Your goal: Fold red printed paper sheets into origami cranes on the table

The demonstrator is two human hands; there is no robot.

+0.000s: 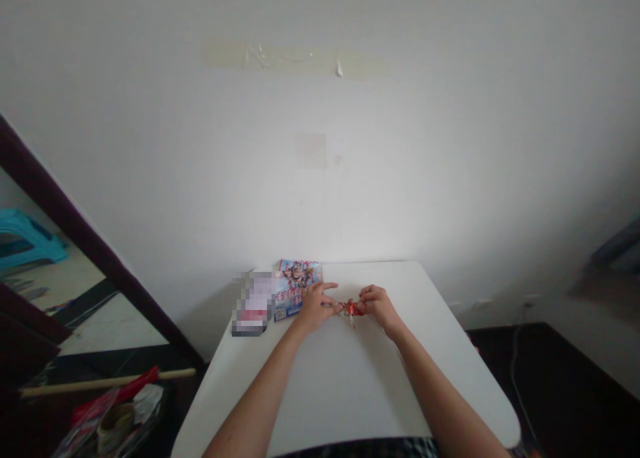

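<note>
A small red-and-white item with pale loose ends is between my two hands over the white table; its exact kind is too small to make out. My left hand has its thumb and a finger at the item's left end, while the index finger stretches out above. On the other side, the curled fingers of my right hand pinch the right end. Beside my left hand lies a colourful printed booklet with cartoon figures, partly covered by that hand.
A blurred-out object lies left of the booklet on the white table. The table's far edge meets a white wall. On the floor at left are a wooden stick and bags; a cable hangs at right.
</note>
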